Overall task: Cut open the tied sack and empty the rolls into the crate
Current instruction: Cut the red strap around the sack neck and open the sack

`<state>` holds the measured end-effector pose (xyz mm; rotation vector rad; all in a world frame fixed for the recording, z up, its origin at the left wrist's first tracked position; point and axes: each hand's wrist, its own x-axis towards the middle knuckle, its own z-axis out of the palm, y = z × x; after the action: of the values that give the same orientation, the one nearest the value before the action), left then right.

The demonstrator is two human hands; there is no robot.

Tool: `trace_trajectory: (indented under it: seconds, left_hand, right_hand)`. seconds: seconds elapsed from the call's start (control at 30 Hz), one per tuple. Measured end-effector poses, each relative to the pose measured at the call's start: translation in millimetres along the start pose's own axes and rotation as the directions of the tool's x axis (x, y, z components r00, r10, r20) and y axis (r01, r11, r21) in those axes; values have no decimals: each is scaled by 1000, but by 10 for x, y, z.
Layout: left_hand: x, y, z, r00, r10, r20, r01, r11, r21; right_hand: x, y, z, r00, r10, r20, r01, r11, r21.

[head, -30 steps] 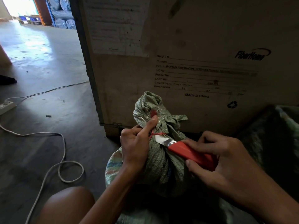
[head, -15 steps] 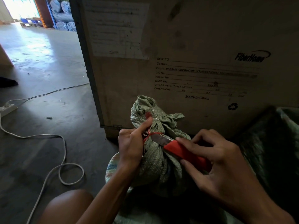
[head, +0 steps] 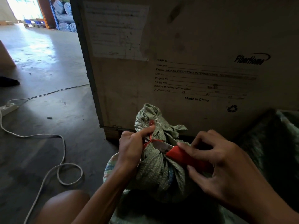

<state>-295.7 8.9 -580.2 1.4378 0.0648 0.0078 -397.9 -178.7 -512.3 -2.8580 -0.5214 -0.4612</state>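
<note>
1. Here's the sack [head: 155, 168], lower centre of the frame, standing upright on the floor [head: 48, 135] against a big wooden case [head: 186, 46]. Its neck is bunched into a topknot and bound with red string [head: 153, 140].

2. Left hand [head: 131, 149] is closed round the neck from the left, fingers wrapped on the gathered cloth, thumb pressed up against the knot right beside the string.

3. Right hand [head: 226, 165] is clamped on the red handle of a knife [head: 178, 153], coming in from the right. The blade lies flat across the neck, tip at the string, just short of the left thumb. Tight quarters there!

4. How will it handle? That's woven plastic cloth by the look of it: soft, floppy, a bit slick, and it creases everywhere. The belly bulges, so I'd judge it well filled and fairly weighty. The rolls can't be seen; they're inside.

5. Best hold for the cut, I'd say, is where the left hand is: on the neck below the tie, keeping the string taut. For tipping, grabbing the bottom corners looks wiser, since the mouth will go slack once freed.

6. Risk? Blade slipping toward that thumb, or slicing cloth instead of string.

7. More green sacking [head: 275, 143] sits at the right edge. No open crate shows.
</note>
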Motion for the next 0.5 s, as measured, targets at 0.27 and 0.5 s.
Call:
trace_trajectory:
  seconds: [0.27,0.5]
  left_hand:
    - [-17,-11,20,996,-34,81,21,987,158]
    - [-62,11,80,996,-19,90,7,991,133]
  right_hand:
    - [-44,89,-86,998,-24,65,26,999,-33]
    - [-123,135,-25,1000,-10,23,10,1000,-16]
